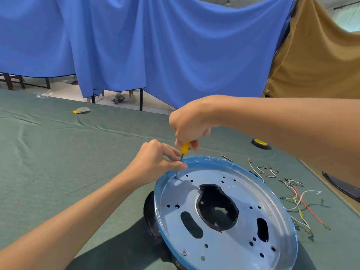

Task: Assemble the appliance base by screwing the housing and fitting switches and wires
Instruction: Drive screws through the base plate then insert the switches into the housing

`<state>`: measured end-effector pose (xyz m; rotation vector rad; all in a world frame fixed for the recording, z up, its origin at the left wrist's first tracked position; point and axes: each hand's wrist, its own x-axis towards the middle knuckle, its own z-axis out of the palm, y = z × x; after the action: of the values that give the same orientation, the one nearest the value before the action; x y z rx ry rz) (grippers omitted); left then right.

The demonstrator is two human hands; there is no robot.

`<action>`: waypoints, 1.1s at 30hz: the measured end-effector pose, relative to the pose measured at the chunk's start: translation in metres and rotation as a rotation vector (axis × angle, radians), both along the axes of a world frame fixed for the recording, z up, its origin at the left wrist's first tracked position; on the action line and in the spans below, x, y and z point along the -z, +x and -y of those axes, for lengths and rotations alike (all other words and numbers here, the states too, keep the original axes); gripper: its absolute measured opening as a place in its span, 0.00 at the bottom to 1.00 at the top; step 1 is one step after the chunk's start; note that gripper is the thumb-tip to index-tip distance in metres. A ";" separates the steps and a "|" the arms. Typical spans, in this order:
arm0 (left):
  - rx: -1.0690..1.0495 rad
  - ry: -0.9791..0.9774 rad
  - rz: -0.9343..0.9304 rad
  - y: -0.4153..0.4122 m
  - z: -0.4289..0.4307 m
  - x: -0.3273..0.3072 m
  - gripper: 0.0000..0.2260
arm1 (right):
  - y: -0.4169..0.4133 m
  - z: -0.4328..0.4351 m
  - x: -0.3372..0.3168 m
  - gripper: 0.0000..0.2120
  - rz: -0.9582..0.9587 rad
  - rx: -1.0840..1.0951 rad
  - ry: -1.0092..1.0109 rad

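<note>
Head view, single frame.

- Housing plate [224, 211]: round bright-metal disc with a blue-filmed rim. It lies tilted on a black base [150, 211], on the green cloth table [58, 162], near the lower right.
- Screwdriver [184, 147]: yellow handle, thin shaft, nearly upright. Its tip stands on a screw [176, 177] at the plate's far-left edge.
- Right hand [190, 123]: fingers curled down round the handle, gripping it from above.
- Left hand [155, 162]: thumb and forefinger pinch the shaft just above the plate, steadying it, with the other fingers curled.
- Seated screw [184, 252]: one head already down at the near edge. The other small holes look unfilled.
- Wires [300, 201]: loose white, red and yellow leads with terminals, on the cloth right of the plate, not yet fitted.
- Tape roll [261, 144]: black and yellow, beyond the plate and apart from it.
- Backdrop: blue curtain [155, 45] and brown curtain [321, 55].

Risks, as judged:
- The tip may slip off the screw head if the shaft leans, scratching the plate or jabbing the left fingertips close by.
- The plate sits tilted on the base, so downward pressure at its rim could rock it, move the hole off line and start the screw crooked.
- Whether the screw has caught its thread cannot be told.
</note>
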<state>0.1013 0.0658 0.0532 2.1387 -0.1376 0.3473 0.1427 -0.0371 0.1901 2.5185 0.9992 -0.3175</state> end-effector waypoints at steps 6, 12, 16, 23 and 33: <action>0.044 0.039 0.025 -0.003 0.001 -0.005 0.05 | -0.009 0.010 -0.011 0.04 0.072 -0.224 0.049; 0.122 0.230 0.044 -0.006 0.000 -0.007 0.05 | -0.009 0.011 -0.005 0.14 0.099 -0.199 0.078; 0.007 0.182 0.038 -0.009 0.002 -0.008 0.02 | -0.009 0.009 0.000 0.20 0.075 -0.120 0.117; 0.017 0.217 0.027 -0.005 0.002 -0.004 0.02 | -0.014 0.012 -0.005 0.06 0.013 -0.214 0.153; 0.015 0.112 -0.009 -0.002 0.000 -0.001 0.04 | -0.009 0.017 0.004 0.18 0.008 -0.096 0.210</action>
<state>0.0988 0.0655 0.0541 2.2485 -0.1715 0.3281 0.1336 -0.0545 0.1863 2.6421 1.2023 -0.1814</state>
